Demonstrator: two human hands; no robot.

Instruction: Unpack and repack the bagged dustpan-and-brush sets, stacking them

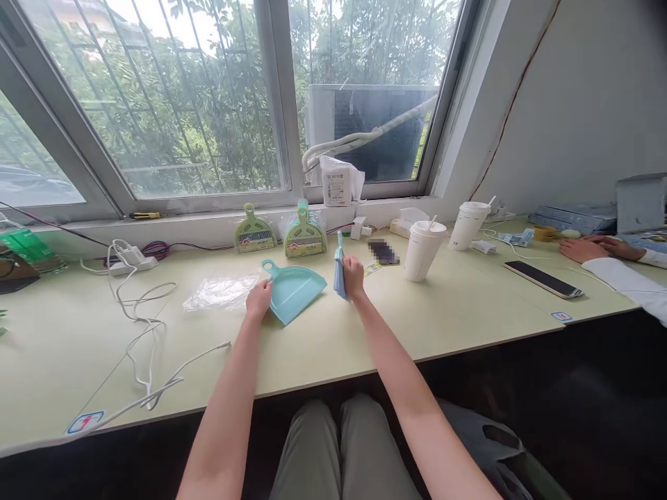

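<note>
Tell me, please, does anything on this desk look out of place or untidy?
Little stands out. A crumpled clear plastic bag lies loose left of the blue dustpan, and a white cable sprawls in loops across the desk to its front edge. Nothing looks spilled or broken.

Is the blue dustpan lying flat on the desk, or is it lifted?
Flat: the blue dustpan rests on the desk, left hand at its edge.

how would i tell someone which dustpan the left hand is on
Start at the window and come down to the pale green desk. Two green dustpan sets stand packaged against the sill; nearer the person, a dustpan lies flat under the left hand. It is the only light blue one, unwrapped, beside the small brush in the right hand.
</note>
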